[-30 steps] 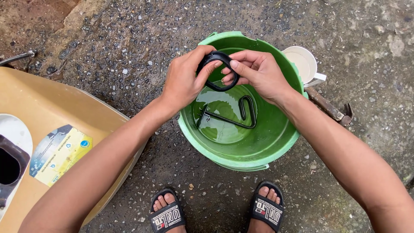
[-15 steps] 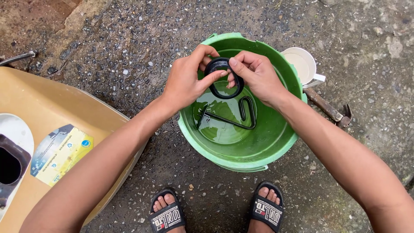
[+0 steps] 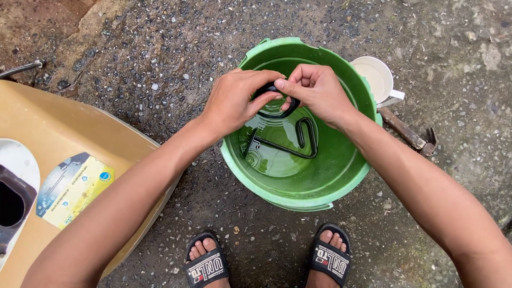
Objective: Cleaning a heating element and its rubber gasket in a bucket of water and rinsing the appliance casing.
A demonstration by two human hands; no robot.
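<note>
While pinched in both grips, black ring (image 3: 274, 104) between left hand (image 3: 234, 101) and right hand (image 3: 317, 93), above green bucket (image 3: 352, 181).

Single head-mounted view, looking steeply down from close above. The green bucket (image 3: 298, 176) sits centre frame on the ground; sandalled feet mark the near edge, a tan panel (image 3: 58, 138) the left.

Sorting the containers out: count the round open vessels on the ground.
2. A green bucket holding water sits between the forearms; a white cup stands touching its far right rim. Others may lie outside the view.
</note>
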